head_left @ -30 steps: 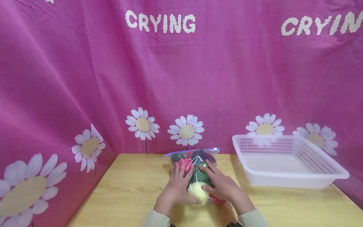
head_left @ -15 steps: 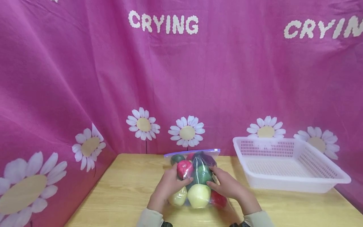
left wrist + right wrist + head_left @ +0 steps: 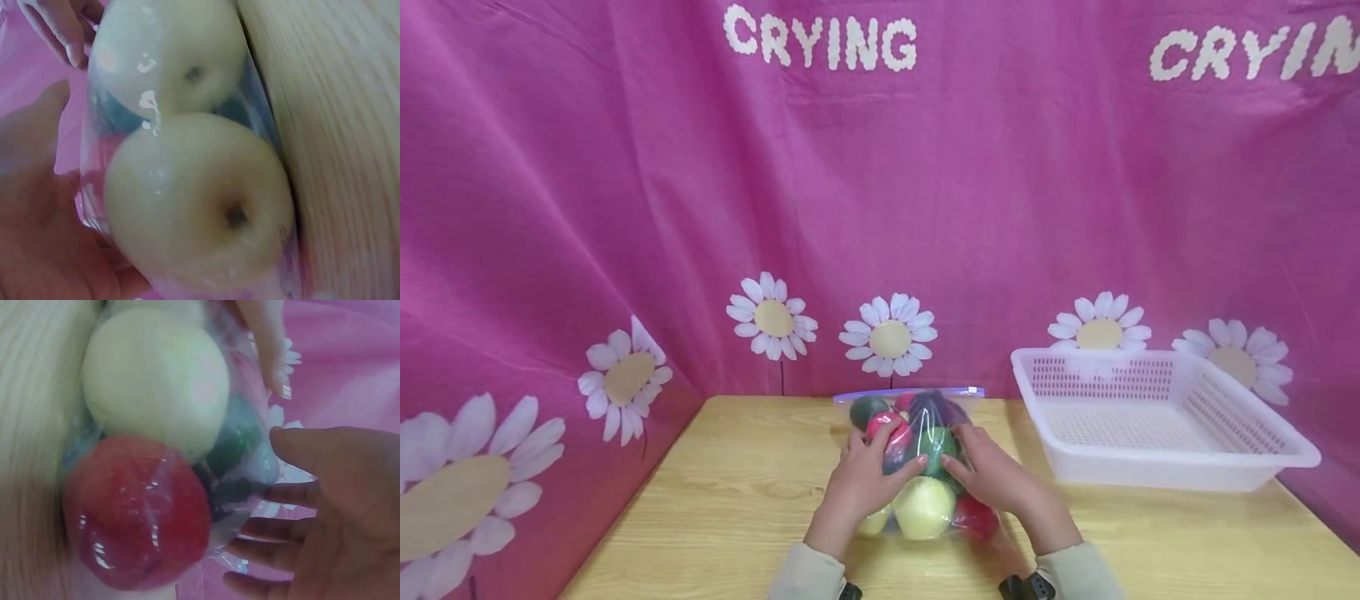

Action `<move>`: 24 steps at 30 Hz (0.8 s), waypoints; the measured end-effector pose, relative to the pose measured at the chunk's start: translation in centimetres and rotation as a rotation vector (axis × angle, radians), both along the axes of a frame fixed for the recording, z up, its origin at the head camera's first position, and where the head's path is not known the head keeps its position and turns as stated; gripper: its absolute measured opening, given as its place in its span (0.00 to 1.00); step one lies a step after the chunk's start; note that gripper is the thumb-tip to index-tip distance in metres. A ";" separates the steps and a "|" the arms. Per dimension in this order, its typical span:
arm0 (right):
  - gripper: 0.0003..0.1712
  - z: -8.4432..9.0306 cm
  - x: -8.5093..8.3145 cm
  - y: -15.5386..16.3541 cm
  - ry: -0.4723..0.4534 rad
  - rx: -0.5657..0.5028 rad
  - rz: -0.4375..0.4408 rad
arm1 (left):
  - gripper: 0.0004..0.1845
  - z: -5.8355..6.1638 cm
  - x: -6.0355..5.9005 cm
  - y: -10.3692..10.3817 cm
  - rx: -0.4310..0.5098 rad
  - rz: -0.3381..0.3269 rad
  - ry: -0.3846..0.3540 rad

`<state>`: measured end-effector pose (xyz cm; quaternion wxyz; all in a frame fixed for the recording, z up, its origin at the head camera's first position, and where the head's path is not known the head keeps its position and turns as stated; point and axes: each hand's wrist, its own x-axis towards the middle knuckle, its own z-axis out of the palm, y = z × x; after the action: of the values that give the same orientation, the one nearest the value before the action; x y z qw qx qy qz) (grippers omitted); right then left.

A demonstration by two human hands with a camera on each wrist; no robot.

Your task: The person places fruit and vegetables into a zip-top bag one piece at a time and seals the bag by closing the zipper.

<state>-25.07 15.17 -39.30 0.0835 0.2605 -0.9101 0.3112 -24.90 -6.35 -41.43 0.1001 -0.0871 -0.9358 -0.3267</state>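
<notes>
A clear zip bag [image 3: 910, 393] with a purple seal strip lies on the table, filled with fruit or vegetable shapes. Inside it show a pale yellow-green round fruit [image 3: 923, 508], a red one [image 3: 976, 518], a pink one [image 3: 891, 433], a green one [image 3: 936, 450] and a dark purple one at the back. My left hand [image 3: 857, 479] rests on the bag's left side, thumb pointing inward. On the opposite side, my right hand [image 3: 1000, 475] touches the plastic with extended fingers [image 3: 269, 556]. Two pale fruits [image 3: 200, 200] fill the left wrist view.
A white perforated plastic basket [image 3: 1157, 475] stands on the right of the wooden table [image 3: 722, 500]. Behind the table hangs a pink curtain [image 3: 970, 208] with white daisies and lettering; it also runs along the left side.
Both hands first lay over the bag's top, then drew apart to its sides, uncovering more fruit. Now the left hand has shifted slightly inward. The bag stays in about the same place.
</notes>
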 end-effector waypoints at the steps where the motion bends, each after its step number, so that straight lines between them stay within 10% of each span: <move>1: 0.32 0.0 0.1 -0.2 -0.005 -0.005 0.007 | 0.41 0.0 0.0 0.1 -0.005 0.015 0.003; 16: 0.42 -1.3 0.0 -0.9 -0.089 0.041 0.070 | 0.56 -0.9 0.1 -0.7 0.065 -0.137 -0.073; 24: 0.51 0.5 1.0 0.3 -0.218 0.104 0.087 | 0.70 1.1 1.2 -3.0 0.146 -0.214 -0.279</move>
<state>-24.06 15.51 -38.82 -0.0430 0.2683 -0.9167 0.2931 -23.65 -9.35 -40.28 -0.0602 -0.1326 -0.8998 -0.4113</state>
